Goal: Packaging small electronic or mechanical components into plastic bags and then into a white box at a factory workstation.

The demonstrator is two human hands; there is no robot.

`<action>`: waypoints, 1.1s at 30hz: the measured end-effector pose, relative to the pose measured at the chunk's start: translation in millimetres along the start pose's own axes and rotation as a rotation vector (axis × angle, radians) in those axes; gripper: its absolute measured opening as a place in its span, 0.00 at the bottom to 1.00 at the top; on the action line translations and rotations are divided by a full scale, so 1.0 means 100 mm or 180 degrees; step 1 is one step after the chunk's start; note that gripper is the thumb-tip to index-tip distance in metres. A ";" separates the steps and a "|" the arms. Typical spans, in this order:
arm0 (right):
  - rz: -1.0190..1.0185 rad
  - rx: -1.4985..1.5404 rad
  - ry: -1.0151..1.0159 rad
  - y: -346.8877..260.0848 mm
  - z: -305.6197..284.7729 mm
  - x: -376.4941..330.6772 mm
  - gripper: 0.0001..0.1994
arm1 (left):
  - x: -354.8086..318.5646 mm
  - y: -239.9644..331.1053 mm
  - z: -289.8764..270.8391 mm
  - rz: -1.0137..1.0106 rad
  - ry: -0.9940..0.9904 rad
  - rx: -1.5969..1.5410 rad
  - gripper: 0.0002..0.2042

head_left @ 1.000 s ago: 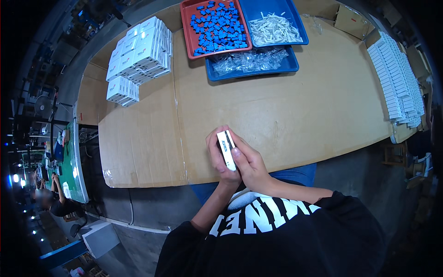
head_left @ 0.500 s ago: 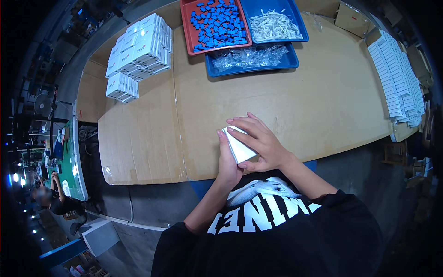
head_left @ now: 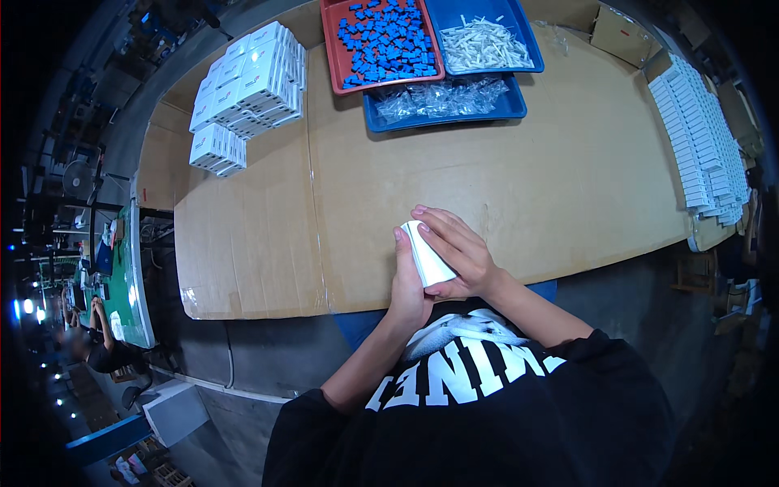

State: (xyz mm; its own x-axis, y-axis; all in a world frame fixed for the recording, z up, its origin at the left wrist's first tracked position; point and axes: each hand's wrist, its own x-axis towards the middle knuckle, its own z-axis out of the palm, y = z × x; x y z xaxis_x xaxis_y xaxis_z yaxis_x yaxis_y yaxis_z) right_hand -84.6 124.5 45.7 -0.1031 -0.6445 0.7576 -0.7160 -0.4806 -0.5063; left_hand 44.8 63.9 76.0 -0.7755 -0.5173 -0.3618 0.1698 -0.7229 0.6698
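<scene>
A small white box (head_left: 430, 260) is held between both my hands, just above the near edge of the cardboard-covered table. My left hand (head_left: 408, 284) is closed round its left side, with the thumb upright along the edge. Across its top and right side lie the bent fingers of my right hand (head_left: 465, 258), the right thumb at the lower corner. A thin dark line runs down the box near its left edge. The palms and fingers hide its underside and far side.
White boxes (head_left: 247, 81) are stacked at the far left, and more white boxes (head_left: 702, 146) at the right. A red tray (head_left: 331, 49) of blue parts, a blue tray (head_left: 535, 61) of white pieces and another blue tray (head_left: 454, 122) of clear bags stand behind. A person (head_left: 105, 353) is far left.
The box has turned and tilted in my hands, so its white face looks narrower. My right fingers have drawn closer together over it, and both hands have shifted slightly right.
</scene>
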 end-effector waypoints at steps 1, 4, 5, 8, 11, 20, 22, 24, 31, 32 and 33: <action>0.0002 -0.0006 0.0006 0.01 0.02 -0.03 0.40 | 0.01 -0.01 -0.01 -0.0004 -0.0006 0.0005 0.34; 0.0106 0.0128 0.0133 0.04 0.05 -0.10 0.39 | 0.04 -0.06 -0.05 -0.0048 0.0135 0.0086 0.34; 0.0132 0.0148 0.0093 0.04 0.05 -0.10 0.38 | 0.05 -0.06 -0.09 -0.0072 0.0120 0.0128 0.34; 0.0607 0.0468 0.0156 0.02 0.06 -0.10 0.38 | 0.06 -0.01 -0.05 -0.0149 0.0094 -0.0013 0.35; 0.1584 0.1309 0.0515 0.00 0.16 -0.08 0.37 | 0.11 -0.07 -0.05 0.0585 0.0091 0.0886 0.35; 0.1617 0.0964 -0.0581 -0.12 0.08 0.01 0.30 | 0.28 -0.10 -0.32 0.1128 0.0656 0.0272 0.34; 0.1589 0.0696 -0.0521 -0.11 0.09 -0.02 0.32 | 0.27 -0.05 -0.34 0.0790 0.0500 0.0256 0.35; 0.1377 0.0198 -0.0564 -0.07 0.11 -0.05 0.30 | 0.26 -0.06 -0.32 0.0573 0.0601 0.0394 0.34; 0.1033 -0.0059 -0.0412 0.10 0.20 -0.23 0.27 | 0.36 -0.19 -0.46 0.0748 0.0822 0.1092 0.27; 0.1057 -0.0036 -0.0459 0.11 0.20 -0.26 0.25 | 0.36 -0.19 -0.46 0.0647 0.0875 0.1176 0.26; 0.1080 -0.0014 -0.0506 0.11 0.20 -0.28 0.24 | 0.35 -0.19 -0.46 0.0545 0.0927 0.1260 0.25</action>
State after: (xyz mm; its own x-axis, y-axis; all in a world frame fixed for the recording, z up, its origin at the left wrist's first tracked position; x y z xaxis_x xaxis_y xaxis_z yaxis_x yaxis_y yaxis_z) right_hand -75.7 125.1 10.4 -0.2268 -0.8512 0.4734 -0.6624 -0.2215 -0.7156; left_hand 42.0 38.7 20.4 -0.5460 -0.7597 -0.3533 -0.0074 -0.4173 0.9088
